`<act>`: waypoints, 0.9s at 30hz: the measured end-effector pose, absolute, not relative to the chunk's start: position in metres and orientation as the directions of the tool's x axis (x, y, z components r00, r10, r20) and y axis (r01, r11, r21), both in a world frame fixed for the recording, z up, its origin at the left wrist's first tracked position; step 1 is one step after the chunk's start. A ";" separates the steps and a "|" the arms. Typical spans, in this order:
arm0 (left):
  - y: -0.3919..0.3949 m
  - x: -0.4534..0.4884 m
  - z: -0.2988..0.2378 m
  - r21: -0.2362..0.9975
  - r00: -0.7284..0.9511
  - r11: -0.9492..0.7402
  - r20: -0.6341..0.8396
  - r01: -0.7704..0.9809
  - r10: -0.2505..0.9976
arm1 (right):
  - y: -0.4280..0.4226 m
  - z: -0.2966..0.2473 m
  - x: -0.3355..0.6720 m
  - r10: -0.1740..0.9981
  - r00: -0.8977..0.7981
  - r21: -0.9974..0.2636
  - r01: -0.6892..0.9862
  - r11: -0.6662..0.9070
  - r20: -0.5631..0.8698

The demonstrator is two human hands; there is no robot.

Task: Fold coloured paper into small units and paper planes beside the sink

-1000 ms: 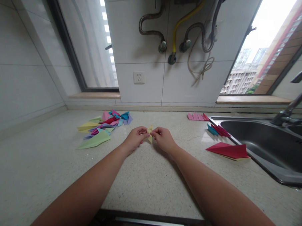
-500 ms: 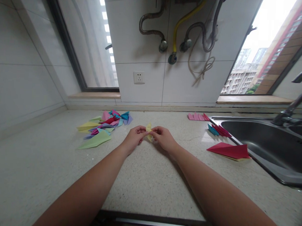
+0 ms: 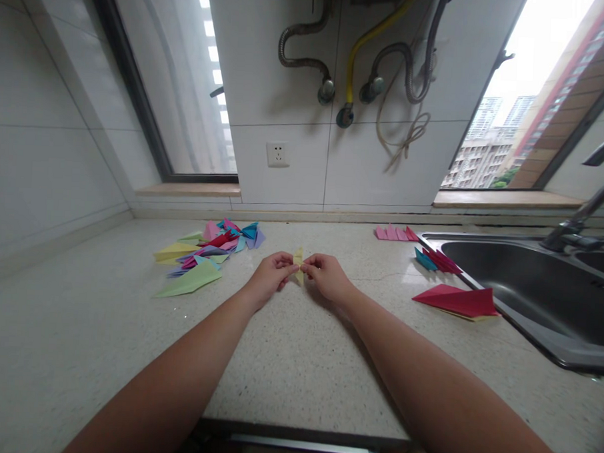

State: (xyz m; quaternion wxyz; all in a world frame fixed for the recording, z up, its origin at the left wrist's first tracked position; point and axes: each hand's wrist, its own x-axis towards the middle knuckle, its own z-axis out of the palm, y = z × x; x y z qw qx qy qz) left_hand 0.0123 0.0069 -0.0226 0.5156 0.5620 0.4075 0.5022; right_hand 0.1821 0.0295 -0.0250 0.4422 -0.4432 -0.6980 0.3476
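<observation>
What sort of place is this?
Most likely a home kitchen: a steel sink with a faucet set into a speckled counter, and a yellow pipe on the tiled wall.

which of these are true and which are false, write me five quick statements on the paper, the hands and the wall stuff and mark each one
1. The left hand and the right hand both hold the small yellow folded paper. True.
2. The large red folded paper lies to the left of both hands. False: it lies to their right, by the sink.
3. A white socket is on the wall. True.
4. The middle hose is green. False: it is yellow.
5. A pile of colourful folded papers lies left of the hands. True.
</observation>
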 end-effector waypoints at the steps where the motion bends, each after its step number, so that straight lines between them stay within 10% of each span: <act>1: 0.007 0.012 -0.023 0.988 0.167 -0.139 0.147 -0.061 0.975 | 0.030 -0.025 0.182 0.924 -0.224 -0.878 0.307 0.368 0.309; 27: 0.010 0.013 -0.024 0.966 0.185 -0.062 0.111 -0.250 0.976 | 0.021 -0.022 0.175 0.947 -0.253 -0.980 -0.062 0.188 0.197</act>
